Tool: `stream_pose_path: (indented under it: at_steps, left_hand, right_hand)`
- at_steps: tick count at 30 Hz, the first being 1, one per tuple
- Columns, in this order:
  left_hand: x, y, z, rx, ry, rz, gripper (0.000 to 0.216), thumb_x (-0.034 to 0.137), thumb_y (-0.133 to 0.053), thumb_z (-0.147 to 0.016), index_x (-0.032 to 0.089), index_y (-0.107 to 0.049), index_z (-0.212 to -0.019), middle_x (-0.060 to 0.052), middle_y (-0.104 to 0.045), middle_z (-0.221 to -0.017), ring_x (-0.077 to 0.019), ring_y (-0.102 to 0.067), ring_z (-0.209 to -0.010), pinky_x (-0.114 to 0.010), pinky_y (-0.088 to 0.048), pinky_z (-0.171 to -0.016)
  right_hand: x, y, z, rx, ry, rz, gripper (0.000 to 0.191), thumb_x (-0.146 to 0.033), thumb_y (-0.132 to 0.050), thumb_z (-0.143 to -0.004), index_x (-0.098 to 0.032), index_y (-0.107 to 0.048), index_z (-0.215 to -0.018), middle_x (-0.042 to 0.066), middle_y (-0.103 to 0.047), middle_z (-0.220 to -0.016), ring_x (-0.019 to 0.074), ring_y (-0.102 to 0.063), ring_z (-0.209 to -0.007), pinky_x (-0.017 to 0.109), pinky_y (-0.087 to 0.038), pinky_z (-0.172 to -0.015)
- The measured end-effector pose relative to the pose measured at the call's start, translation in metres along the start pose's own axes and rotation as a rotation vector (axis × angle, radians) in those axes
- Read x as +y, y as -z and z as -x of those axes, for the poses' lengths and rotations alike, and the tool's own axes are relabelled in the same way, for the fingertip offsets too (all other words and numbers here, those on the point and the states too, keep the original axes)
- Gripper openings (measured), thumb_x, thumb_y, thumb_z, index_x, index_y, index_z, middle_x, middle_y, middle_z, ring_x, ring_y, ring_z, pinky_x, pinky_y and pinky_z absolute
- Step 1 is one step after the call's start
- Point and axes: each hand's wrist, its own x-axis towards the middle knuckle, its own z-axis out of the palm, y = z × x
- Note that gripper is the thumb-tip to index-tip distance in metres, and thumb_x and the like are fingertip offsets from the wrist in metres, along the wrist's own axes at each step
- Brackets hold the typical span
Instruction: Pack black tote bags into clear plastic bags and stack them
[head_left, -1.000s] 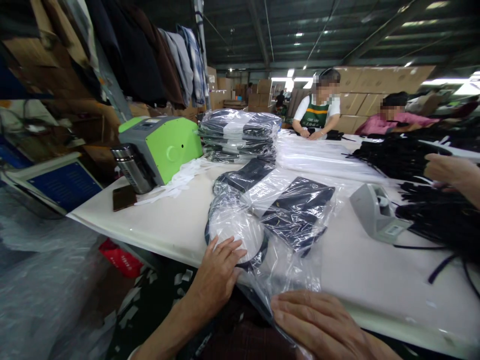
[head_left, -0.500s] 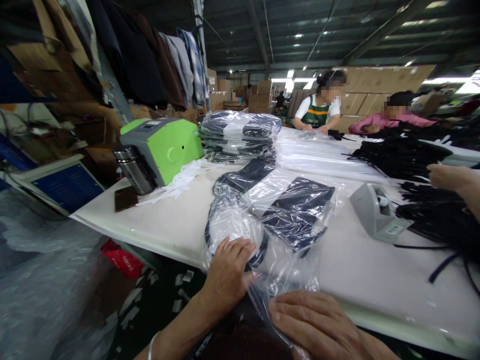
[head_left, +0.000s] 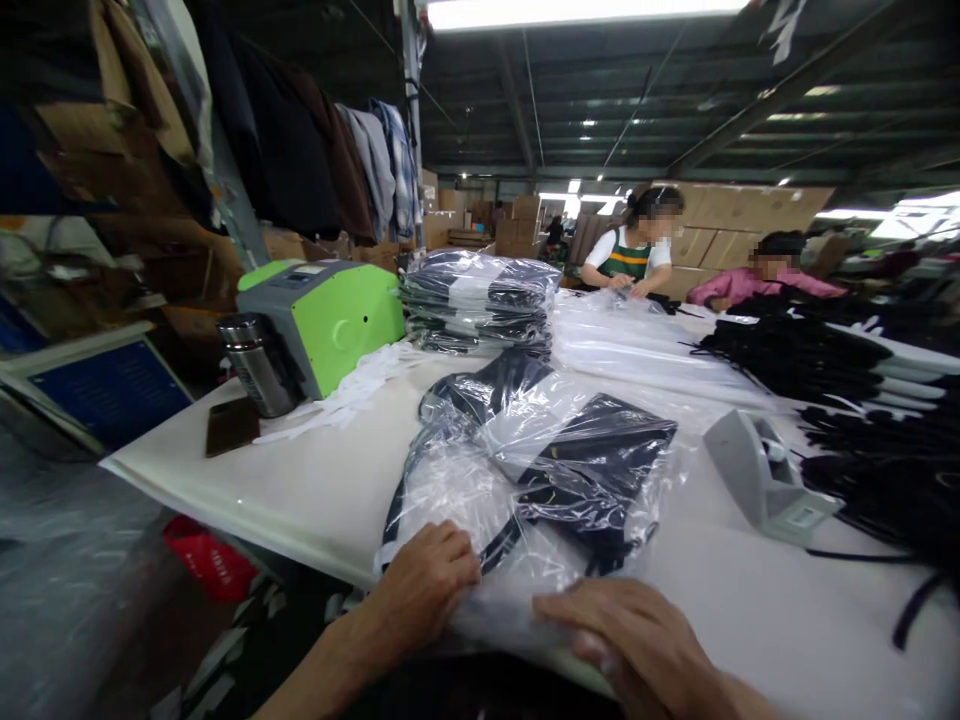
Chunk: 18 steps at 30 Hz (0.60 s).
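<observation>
A clear plastic bag point(head_left: 465, 480) with folded dark navy fabric items point(head_left: 600, 460) inside lies at the near table edge. A pale band or paper crosses the dark fabric within. My left hand point(head_left: 431, 585) has its fingers curled on the bag's near left part. Across from it, my right hand point(head_left: 637, 635) grips the bag's loose near end, thumb underneath. Between both hands the plastic is bunched and smeared by motion.
Behind the bag stands a stack of bagged garments point(head_left: 480, 300). To the left are a green-grey machine point(head_left: 330, 320), a steel thermos point(head_left: 259, 365) and a dark phone point(head_left: 232, 425). A grey tape dispenser point(head_left: 765, 475) and black strapped items point(head_left: 877, 470) lie right. Two people work beyond.
My left hand has moved down and left, its fingers now more curled. The bag's near end is gathered between my hands at the table edge. The view has tilted up slightly.
</observation>
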Motion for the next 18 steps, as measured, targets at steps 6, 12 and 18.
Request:
stream_pose_path:
  at_steps: [6, 12, 18]
  left_hand:
    - [-0.026, 0.022, 0.017, -0.046, 0.198, 0.552, 0.017, 0.025, -0.051, -0.096, 0.021, -0.065, -0.086, 0.001, -0.064, -0.090, -0.0151, -0.059, -0.089, -0.026, -0.044, -0.084]
    - [-0.040, 0.009, 0.033, 0.125, 0.331, 0.706, 0.046, 0.058, -0.035, -0.098, 0.022, -0.064, -0.093, -0.001, -0.062, -0.089, -0.0184, -0.059, -0.084, -0.028, -0.046, -0.076]
    - [-0.040, -0.042, 0.047, 0.324, 0.315, 0.176, 0.025, 0.032, -0.045, -0.100, 0.024, -0.058, -0.080, 0.000, -0.063, -0.078, -0.0185, -0.059, -0.077, -0.032, -0.043, -0.075]
  right_hand:
    - [0.110, -0.038, -0.092, -0.221, -0.347, -0.049, 0.036, -0.030, -0.040, -0.105, -0.017, -0.071, -0.093, 0.003, -0.073, -0.077, 0.0138, -0.066, -0.063, 0.023, -0.047, -0.066]
    - [0.171, -0.082, -0.119, -0.331, -0.384, 0.082, 0.032, -0.029, -0.057, -0.099, -0.016, -0.066, -0.071, 0.002, -0.066, -0.073, 0.0138, -0.059, -0.069, 0.024, -0.036, -0.066]
    - [0.178, -0.090, -0.107, -0.194, -0.479, -0.087, 0.015, -0.023, -0.071, -0.089, -0.016, -0.073, -0.076, 0.002, -0.070, -0.077, 0.0145, -0.063, -0.073, 0.023, -0.041, -0.069]
